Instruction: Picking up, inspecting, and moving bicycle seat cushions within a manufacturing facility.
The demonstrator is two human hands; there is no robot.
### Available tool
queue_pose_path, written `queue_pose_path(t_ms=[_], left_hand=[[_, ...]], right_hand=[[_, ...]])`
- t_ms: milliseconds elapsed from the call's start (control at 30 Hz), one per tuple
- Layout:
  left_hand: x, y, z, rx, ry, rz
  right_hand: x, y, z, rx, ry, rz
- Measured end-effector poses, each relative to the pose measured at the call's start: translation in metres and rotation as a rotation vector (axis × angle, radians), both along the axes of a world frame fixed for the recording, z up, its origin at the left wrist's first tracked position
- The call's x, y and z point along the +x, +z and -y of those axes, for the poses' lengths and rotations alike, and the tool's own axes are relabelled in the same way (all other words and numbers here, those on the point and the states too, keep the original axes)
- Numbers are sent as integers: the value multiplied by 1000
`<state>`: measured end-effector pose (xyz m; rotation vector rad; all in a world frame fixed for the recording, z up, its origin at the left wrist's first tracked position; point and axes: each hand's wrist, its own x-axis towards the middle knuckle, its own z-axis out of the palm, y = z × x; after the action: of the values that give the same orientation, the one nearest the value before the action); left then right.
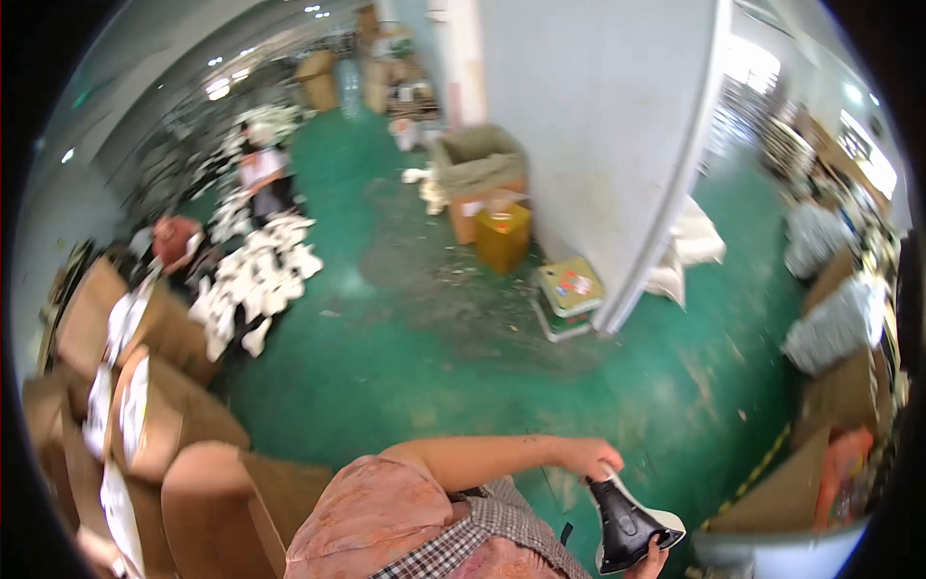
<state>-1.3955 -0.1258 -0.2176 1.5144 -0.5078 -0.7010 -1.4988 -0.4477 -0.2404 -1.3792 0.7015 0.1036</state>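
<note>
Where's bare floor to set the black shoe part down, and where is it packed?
Free: the green floor between the white pile and the grey wall, in front of the left hand. The right hand grips the black shoe part at the bottom edge. Crowded: cardboard boxes at left, bags and boxes at right.

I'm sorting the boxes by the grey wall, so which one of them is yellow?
The small yellow box on the green floor, standing in front of the bigger orange-brown carton topped with a greyish sack. The flat box nearer the wall's corner has a greenish lid.
</note>
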Motion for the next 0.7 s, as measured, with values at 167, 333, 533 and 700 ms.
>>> queue_pose_path(t_ms=[167,333,533,700], left_hand=[[-114,-6,-30,-17,65,-303],[-180,-6,-12,-11,182,-363],[-237,-15,-34,289,363,-123],[-288,10,-46,370,377,-88]], right_hand=[[74,28,-23,-93,816,194],[88,55,-76,18,1082,372],[29,67,-115,-70,1125,477],[-22,73,-132,-142,1116,500]])
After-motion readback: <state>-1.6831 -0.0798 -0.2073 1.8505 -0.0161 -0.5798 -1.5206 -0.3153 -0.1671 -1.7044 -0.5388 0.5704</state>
